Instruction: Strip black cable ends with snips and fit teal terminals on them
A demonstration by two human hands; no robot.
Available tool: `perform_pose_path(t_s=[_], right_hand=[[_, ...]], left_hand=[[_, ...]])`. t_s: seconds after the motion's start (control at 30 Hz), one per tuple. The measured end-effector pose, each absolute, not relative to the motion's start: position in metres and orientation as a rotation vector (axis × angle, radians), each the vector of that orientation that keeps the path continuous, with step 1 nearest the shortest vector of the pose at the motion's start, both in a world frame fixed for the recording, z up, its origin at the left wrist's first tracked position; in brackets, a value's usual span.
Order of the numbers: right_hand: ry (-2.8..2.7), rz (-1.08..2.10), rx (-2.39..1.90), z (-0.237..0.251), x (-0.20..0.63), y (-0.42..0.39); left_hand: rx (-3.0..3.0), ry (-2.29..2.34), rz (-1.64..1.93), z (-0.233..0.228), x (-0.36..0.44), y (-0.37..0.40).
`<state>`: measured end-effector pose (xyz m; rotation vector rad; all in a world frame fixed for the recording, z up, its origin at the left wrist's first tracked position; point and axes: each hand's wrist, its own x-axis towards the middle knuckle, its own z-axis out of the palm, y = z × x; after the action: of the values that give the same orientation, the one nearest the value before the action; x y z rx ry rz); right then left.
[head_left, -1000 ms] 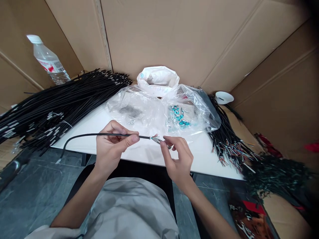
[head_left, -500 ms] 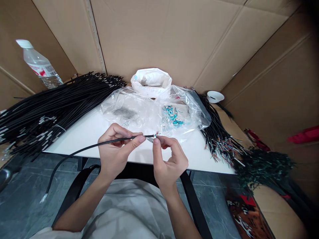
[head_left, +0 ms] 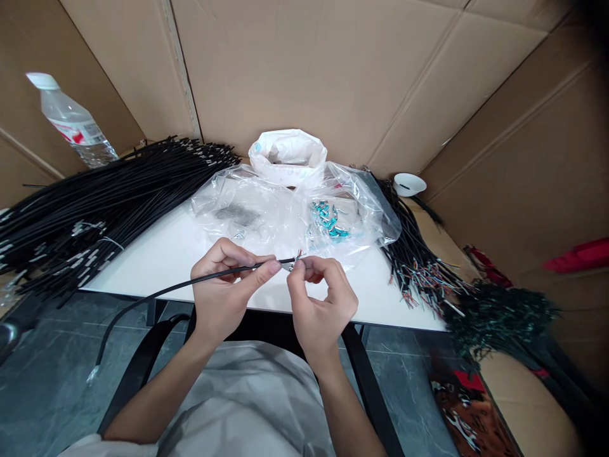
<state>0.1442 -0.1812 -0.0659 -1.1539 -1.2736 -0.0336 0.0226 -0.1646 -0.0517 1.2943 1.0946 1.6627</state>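
Note:
My left hand pinches a black cable near its stripped end, thumb along the cable. From there the cable curves down to the left, its other, pale-tipped end hanging over the floor. Thin coloured wires stick out of the stripped end. At those wires, the thumb and forefinger of my right hand are pressed together. A small greyish piece shows between the two hands below the cable; its kind is unclear. Behind the hands, small teal-and-metal parts lie on clear plastic.
Black cables are heaped at the left, beside a water bottle. More cables with bared coloured wires lie at the right, near a white bowl. A white bag stands at the back against cardboard walls.
The cable's hanging end has swung slightly right and up. My left hand has shifted a little right; both hands keep their pinch at the stripped end.

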Motion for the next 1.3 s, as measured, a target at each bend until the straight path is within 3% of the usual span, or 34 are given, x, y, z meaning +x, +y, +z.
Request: perform_pose_path(t_s=[0.33, 0.6, 0.8, 1.0, 1.2, 1.3], right_hand=[[-1.379, -0.398, -1.117, -0.073, 0.145, -0.18], [-1.508, -0.449, -0.973, -0.079, 0.147, -0.177], [-1.404, -0.327, -0.977, -0.078, 0.16, -0.18], [-1.338, -0.235, -1.138, -0.066, 0.224, -0.135], [-1.812, 0.417, -1.459, -0.056, 0.287, -0.066], [-1.876, 0.574, -1.436, -0.055, 0.301, -0.045]], left_hand=[[1.145, 1.11, 1.673, -0.045, 0.03, -0.177], [0.912, 1.085, 1.564, -0.047, 0.033, -0.172], [0.797, 1.023, 1.507, -0.044, 0.033, -0.161], [0.828, 1.004, 1.48, -0.042, 0.024, -0.148], [1.214, 0.97, 1.43, 0.003, 0.003, -0.084], [1.388, 1.04, 1.321, 0.038, 0.005, -0.047]])
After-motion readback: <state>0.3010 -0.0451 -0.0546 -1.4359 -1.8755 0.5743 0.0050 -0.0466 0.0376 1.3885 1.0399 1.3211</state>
